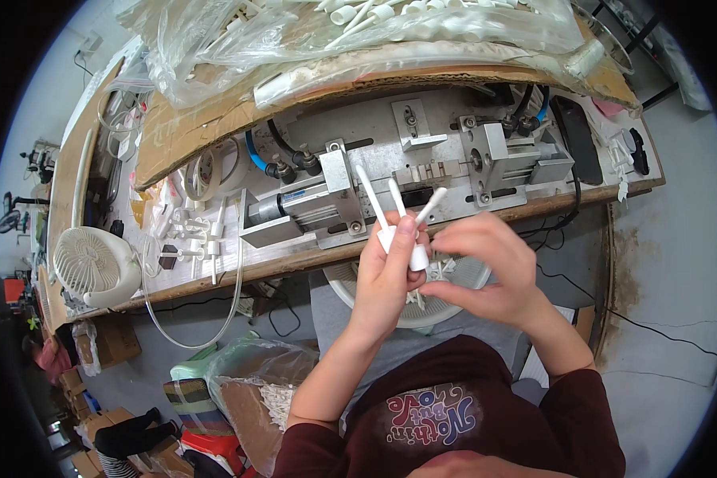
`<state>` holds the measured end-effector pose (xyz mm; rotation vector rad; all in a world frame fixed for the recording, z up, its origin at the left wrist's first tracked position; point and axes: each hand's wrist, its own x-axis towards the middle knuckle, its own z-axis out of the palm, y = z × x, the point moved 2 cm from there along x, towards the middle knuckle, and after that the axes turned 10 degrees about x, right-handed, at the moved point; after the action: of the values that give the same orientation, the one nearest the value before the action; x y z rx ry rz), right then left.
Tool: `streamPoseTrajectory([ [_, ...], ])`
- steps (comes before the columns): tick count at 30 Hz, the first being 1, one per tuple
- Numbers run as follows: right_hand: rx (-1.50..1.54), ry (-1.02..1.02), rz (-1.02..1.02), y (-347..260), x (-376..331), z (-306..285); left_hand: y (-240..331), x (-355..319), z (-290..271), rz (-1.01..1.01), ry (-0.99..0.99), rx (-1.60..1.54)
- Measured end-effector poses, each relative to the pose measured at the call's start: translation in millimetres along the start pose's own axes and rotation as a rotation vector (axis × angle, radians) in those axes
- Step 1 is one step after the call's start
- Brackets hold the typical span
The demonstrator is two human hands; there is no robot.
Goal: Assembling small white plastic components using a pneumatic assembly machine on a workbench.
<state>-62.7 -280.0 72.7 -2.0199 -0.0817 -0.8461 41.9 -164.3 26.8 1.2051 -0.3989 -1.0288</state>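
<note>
My left hand [382, 275] is closed around a small bunch of white plastic sticks with caps [370, 193]. Three thin stems fan upward from its fingers, and a short white cylindrical cap [419, 257] shows at the lower end. Just to the right, my right hand [494, 267] has its thumb and curved fingers apart, with nothing visible between them. Both hands are in front of the bench edge, above a white basket [413, 323] holding more white pieces, partly hidden by my hands.
A metal fixture on the bench has a left pneumatic clamp [295, 205] and a right clamp [518, 163] with hoses. Bagged white parts [358, 52] lie on cardboard [191, 131] above. A small white fan [95, 264] and loose white pieces [195, 233] are at left.
</note>
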Motion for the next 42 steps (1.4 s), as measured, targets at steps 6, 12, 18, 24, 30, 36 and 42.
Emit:
streamPoseTrajectory([
  [6,-0.061,0.010,0.053,3,-9,2,-7,-7,4,0.038,0.042,0.160],
  [12,-0.294,0.023,-0.039,12,2,0,-10,-16,-10,0.014,0.034,0.078],
  [18,-0.571,-0.150,-0.079,17,6,13,0,-32,-13,0.011,0.123,0.198],
  [24,-0.714,-0.224,-0.057,14,20,15,11,-43,-10,0.175,0.089,0.149],
  [30,-0.696,-0.242,-0.040,13,23,16,17,-41,-10,0.322,0.155,0.199],
  [36,-0.363,-0.168,-0.069,-3,20,9,14,-36,-11,0.337,0.206,0.218],
  [42,-0.257,-0.198,-0.140,-12,2,15,10,-32,1,0.179,0.163,0.181],
])
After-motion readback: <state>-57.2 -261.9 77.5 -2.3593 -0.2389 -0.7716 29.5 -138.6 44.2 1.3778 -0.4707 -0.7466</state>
